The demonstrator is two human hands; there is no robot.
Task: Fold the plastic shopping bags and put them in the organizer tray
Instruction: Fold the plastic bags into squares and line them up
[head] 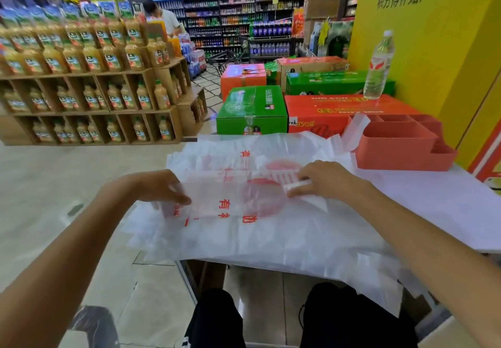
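A stack of white plastic shopping bags (244,236) with red print is lying spread across the white desk (433,206), its near edges hanging over the front. On top of the stack, one translucent bag (233,198) is being held at both ends. The left hand (160,187) is gripping the bag's left end, thumb on top and the other fingers (184,200) curled under the film, so the plastic is running through the hand. The right hand (325,178) is pinching the bag's folded right edge, a narrow white strip sitting between thumb and fingertips (294,193). The bag is stretching between the two hands, slightly lifted off the stack. The red organizer tray (401,147) is standing at the far right of the desk, well apart from both hands, with a bag handle (355,128) leaning against its left wall.
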